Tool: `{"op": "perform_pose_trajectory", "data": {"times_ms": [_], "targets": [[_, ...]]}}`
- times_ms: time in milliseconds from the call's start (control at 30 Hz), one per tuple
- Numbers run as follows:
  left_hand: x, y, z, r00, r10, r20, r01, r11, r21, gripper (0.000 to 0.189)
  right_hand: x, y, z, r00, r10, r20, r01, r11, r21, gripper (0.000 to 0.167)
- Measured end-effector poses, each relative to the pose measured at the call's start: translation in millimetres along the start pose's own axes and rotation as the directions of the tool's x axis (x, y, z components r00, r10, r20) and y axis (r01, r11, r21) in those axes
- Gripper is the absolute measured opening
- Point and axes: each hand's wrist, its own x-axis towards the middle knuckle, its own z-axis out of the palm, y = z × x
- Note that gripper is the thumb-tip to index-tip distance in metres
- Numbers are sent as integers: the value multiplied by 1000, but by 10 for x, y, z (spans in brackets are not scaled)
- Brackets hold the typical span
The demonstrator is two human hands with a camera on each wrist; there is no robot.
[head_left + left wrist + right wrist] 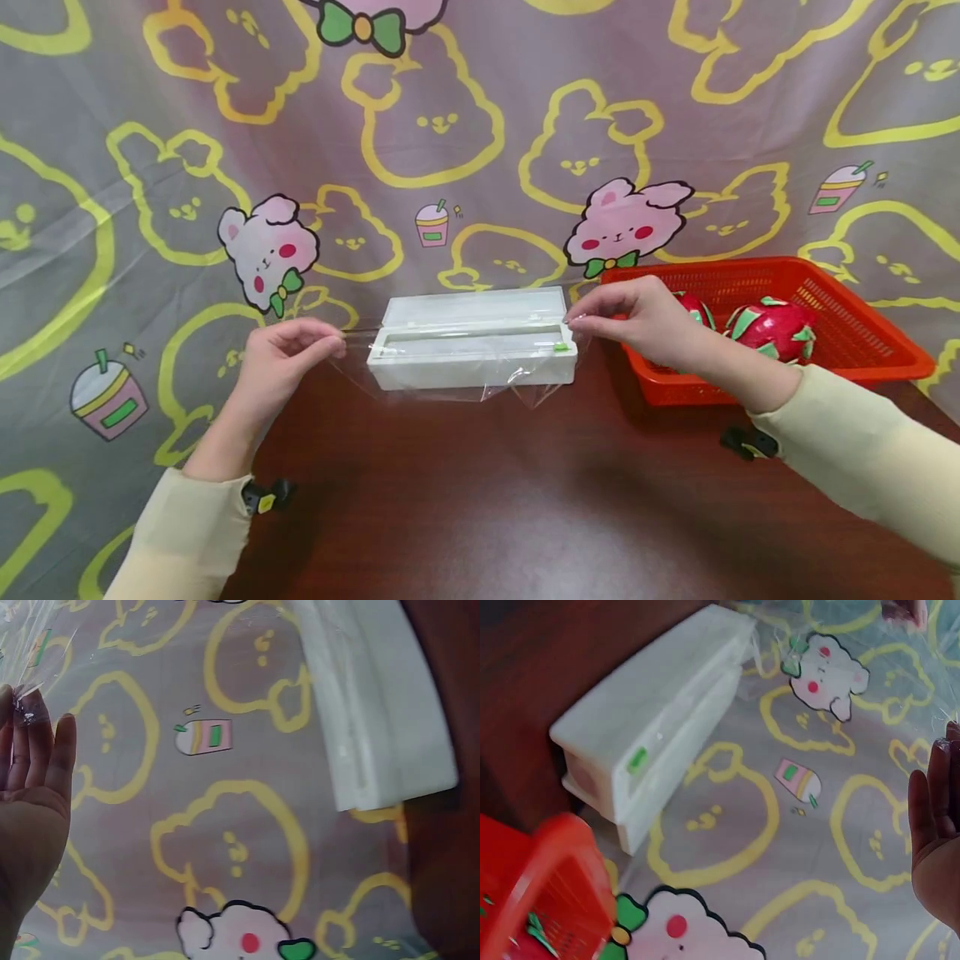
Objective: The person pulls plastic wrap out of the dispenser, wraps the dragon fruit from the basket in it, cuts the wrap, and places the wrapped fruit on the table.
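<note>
Both hands stretch a sheet of clear plastic wrap (pixel 498 385) between them, in front of and over a white cling film dispenser box (pixel 472 372). Its lid (pixel 480 307) stands raised at the back, and a small green slider (pixel 561 347) shows at the right end of its front edge. My left hand (pixel 285 358) pinches the wrap's left end between thumb and fingers, left of the box. At the box's right end, my right hand (pixel 637 317) pinches the other end. In the left wrist view, crinkled wrap (pixel 34 712) shows at the fingertips.
A red plastic basket (pixel 862 333) stands on the right, partly behind the right forearm, with red-and-green dragon fruits (pixel 772 329) in it. Behind everything hangs a grey curtain (pixel 480 125) with cartoon prints. The dark brown table (pixel 480 483) extends toward me.
</note>
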Motion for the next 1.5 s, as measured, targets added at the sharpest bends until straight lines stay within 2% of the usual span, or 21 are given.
{"op": "perform_pose_trajectory", "data": {"times_ms": [233,433,600,700,900,1133,1267,1367,1500], "targets": [[-254,-223,78,989,-64,132,71,996,-48,8,-191,175,173,996,52,71,-54,998,26,13],[-424,-442,171,963,-88,255,131,979,-156,10,-386,351,322,991,48,124,-57,996,71,13],[-561,-574,208,921,-104,375,211,943,-257,13,-551,480,445,976,77,201,-103,988,119,14],[-643,-627,229,890,-109,443,247,931,-269,12,-639,525,507,963,77,259,-117,983,144,13],[-802,-735,269,832,-71,551,265,922,-281,11,-791,690,688,939,-4,345,-76,973,218,10],[-988,-834,334,765,-93,638,321,913,-253,9,-979,794,904,887,-49,460,-112,943,315,7],[-1075,-885,367,737,-67,672,313,915,-253,8,-1065,826,994,872,-115,476,-53,944,326,5],[-1118,-908,376,722,-55,689,295,926,-235,8,-1111,853,1045,871,-144,471,-12,950,312,6],[-1161,-931,373,701,-89,708,307,933,-187,7,-1162,880,1105,863,-144,485,-14,952,307,5]]}}
